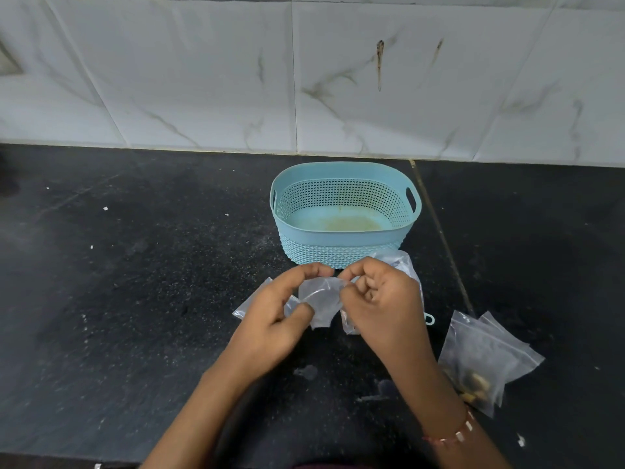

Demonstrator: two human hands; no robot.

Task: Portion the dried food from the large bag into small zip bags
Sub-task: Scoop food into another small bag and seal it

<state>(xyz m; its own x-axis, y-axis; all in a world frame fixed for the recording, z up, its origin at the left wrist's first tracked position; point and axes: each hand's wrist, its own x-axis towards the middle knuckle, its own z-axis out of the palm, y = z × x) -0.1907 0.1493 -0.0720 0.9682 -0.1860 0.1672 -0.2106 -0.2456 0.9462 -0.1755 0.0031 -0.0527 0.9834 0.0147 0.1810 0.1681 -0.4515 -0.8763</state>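
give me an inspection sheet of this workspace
surface: black counter, pale specks and crumbs on it
job's things: both hands pinch one empty zip bag; more clear bags under them; filled bags at right, brown pieces inside; large bag not clearly seen
clutter: blue basket, empty, stained floor
hands: left hand and right hand curled on the bag
cables: nothing seen
surroundings: marble-look tile wall, two brown streaks
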